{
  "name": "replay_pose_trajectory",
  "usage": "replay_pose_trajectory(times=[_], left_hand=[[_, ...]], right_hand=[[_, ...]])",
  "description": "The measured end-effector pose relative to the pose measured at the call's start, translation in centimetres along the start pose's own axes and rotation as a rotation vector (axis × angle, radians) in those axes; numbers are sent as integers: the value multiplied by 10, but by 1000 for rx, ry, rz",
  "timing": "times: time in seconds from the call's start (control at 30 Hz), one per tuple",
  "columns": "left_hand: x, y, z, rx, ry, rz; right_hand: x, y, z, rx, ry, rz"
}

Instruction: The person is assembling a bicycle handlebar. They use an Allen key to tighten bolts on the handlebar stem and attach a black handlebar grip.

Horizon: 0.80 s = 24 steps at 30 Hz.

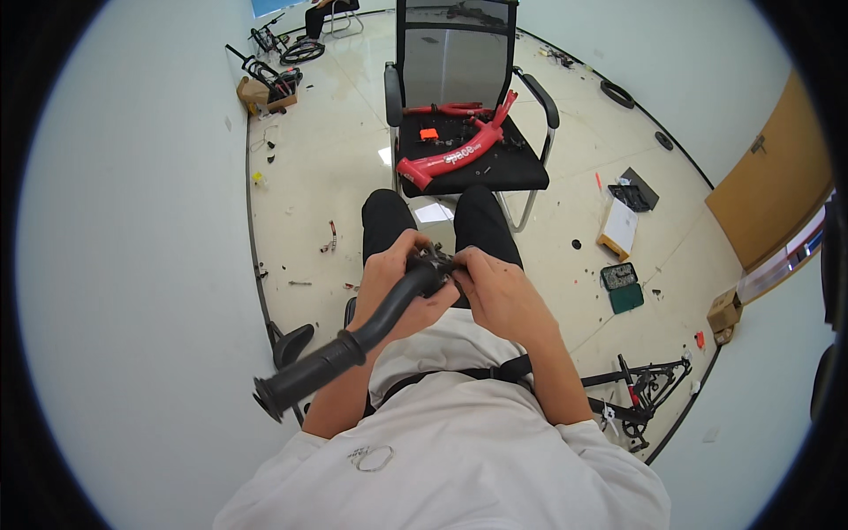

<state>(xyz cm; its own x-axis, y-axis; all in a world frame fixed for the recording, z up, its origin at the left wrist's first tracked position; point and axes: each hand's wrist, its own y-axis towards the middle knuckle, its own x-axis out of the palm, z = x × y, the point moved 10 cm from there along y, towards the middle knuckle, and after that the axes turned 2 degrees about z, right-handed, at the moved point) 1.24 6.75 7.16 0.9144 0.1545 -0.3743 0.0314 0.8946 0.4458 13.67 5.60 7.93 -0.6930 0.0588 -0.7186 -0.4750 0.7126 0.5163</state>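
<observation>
My left hand (396, 281) is closed around the upper end of a black bicycle handlebar (397, 309), which slants down and left over my forearm. A ribbed rubber grip (314, 375) with a flange covers its lower end. Small metal fittings (433, 258) cluster at the upper end, between my two hands. My right hand (496, 287) pinches at that cluster with thumb and fingers pressed together; the exact piece in its fingertips is hidden. Both hands are above my lap.
Ahead stands a black mesh office chair (455, 53) with a red bicycle frame part (459, 159) and small parts on its seat. On the floor at right lie a green case (625, 298), a white box (618, 228) and a black bike frame (654, 393). A person (318, 19) sits far back.
</observation>
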Motion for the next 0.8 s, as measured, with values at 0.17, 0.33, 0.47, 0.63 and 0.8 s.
replay_pose_trajectory(times=[0.17, 0.33, 0.47, 0.63, 0.8], left_hand=[[3, 2, -3, 28, 6, -70], [5, 0, 2, 84, 51, -76], [7, -6, 9, 149, 88, 4], [3, -6, 10, 119, 157, 89], [3, -2, 5, 59, 192, 50]], right_hand=[[-3, 0, -4, -55, -3, -36], [-5, 3, 10, 103, 193, -92], [0, -1, 25, 261, 270, -76], [3, 0, 23, 259, 325, 49], [4, 1, 17, 103, 186, 16]])
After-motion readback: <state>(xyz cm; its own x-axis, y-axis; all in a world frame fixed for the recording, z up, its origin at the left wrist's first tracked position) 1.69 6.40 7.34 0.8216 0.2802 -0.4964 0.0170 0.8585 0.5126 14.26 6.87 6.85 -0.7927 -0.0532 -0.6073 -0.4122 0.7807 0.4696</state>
